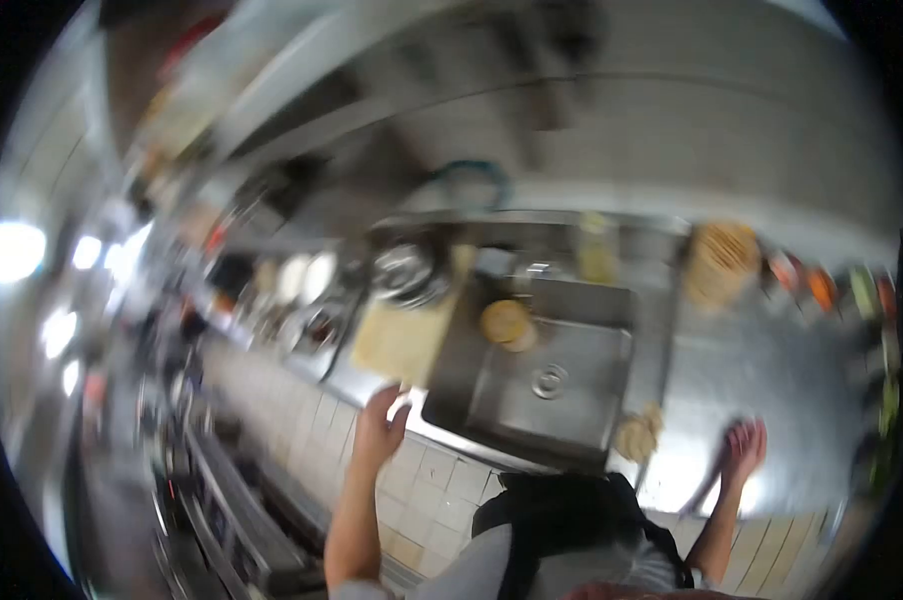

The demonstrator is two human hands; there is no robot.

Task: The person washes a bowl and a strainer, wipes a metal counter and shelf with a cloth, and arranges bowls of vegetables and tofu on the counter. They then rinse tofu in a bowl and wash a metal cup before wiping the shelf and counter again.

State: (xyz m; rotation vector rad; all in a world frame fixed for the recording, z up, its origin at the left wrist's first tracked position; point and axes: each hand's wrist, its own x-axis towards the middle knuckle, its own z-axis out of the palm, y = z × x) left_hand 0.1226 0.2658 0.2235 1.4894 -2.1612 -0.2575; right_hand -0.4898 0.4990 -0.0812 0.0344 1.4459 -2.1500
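My left hand is in the air by the counter's front edge, just below a pale yellow cutting board. Its thumb and fingers are apart, with nothing seen between them. Over the steel counter to the right of the sink is my right hand, its fingers loosely bent and apart, holding nothing that I can see. A beige crumpled cloth lies at the sink's right front corner. Between the hands is a steel sink, with a yellow round container at its left back part.
A steel bowl stands on the board's back part. Behind the sink is a bottle of yellowish liquid. A stack of tan, ridged items stands at the back right, with several blurred, colourful items along the right edge. Kitchen equipment lines the left.
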